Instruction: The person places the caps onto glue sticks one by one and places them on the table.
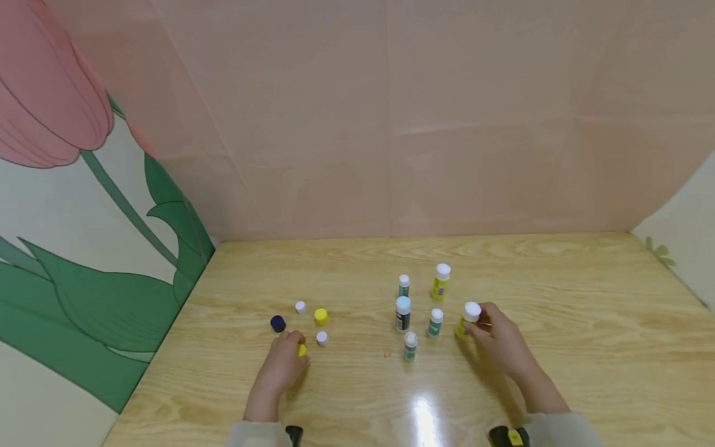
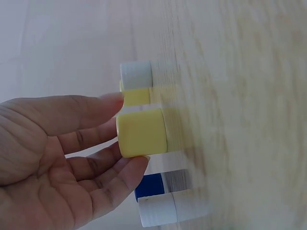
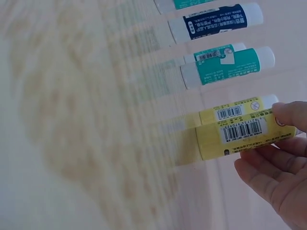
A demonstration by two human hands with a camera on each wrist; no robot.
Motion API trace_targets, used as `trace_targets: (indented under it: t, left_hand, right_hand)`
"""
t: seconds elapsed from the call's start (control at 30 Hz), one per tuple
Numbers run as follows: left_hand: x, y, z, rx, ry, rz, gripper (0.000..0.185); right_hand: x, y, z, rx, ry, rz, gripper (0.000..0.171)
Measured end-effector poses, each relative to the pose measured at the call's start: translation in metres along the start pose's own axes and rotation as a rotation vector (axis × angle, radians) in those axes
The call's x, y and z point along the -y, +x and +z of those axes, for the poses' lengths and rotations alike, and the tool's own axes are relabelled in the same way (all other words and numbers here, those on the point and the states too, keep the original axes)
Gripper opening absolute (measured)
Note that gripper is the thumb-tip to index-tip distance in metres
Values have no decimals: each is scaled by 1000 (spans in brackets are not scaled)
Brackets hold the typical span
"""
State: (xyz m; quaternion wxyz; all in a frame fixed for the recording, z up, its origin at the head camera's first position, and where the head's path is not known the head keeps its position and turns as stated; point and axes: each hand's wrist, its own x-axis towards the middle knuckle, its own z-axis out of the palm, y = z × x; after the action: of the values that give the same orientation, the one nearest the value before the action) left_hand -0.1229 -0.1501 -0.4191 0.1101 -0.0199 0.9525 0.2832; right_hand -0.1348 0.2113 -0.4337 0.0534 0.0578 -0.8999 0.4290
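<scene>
On the wooden table (image 1: 558, 298) we are working with both hands at once. Our right hand (image 1: 499, 344) is closing its fingers (image 3: 276, 165) round a yellow bottle (image 1: 467, 321) with a white cap, standing upright at the right edge of a cluster of bottles (image 1: 403, 312). We are judging it light, stiff and smooth, so the labelled body is the surest place to hold. Our left hand (image 1: 285, 363) is pinching a loose yellow cap (image 2: 142, 132) between thumb and fingertips, near other caps (image 1: 321, 316). Both wrists are reaching forward, low over the tabletop.
</scene>
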Motion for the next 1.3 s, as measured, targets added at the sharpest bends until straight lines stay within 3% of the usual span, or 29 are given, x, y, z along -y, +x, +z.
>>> trace_targets:
  t: [0.53,1.3]
  left_hand:
    - [-2,2,-5,45,-8,-5,24]
    - [-2,-2,-8,0,-14,-19,25]
  right_hand:
    - [-1,2,4,-10,92,31,23]
    - [6,0,2,-24,93,51,30]
